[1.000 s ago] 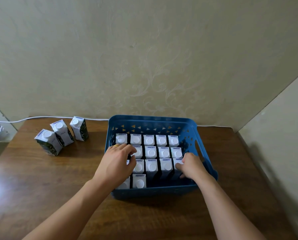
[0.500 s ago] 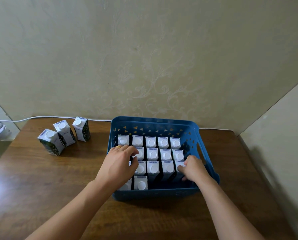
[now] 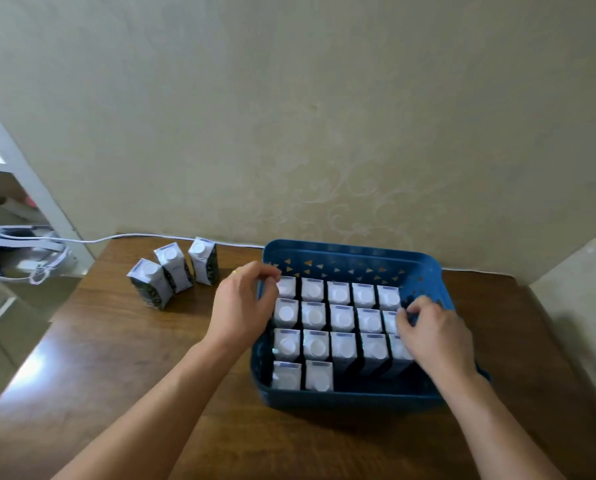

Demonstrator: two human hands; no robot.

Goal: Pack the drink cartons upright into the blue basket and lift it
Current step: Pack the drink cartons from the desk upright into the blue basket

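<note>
Left hand and right hand hover over blue basket

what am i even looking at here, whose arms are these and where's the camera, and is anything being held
There is no machine: a person wears a camera on the head, looking forward and down at their own two bare arms. On a brown wooden table stands a blue basket with rows of white-topped drink cartons standing upright; the nearest row has room left. Three more cartons stand outside it to the left. The left hand is at the basket's left rim with curled fingers, and the right hand lies over the cartons on the right side. Whether either hand actually grips something cannot be told. A white cable runs along the wall.
</note>
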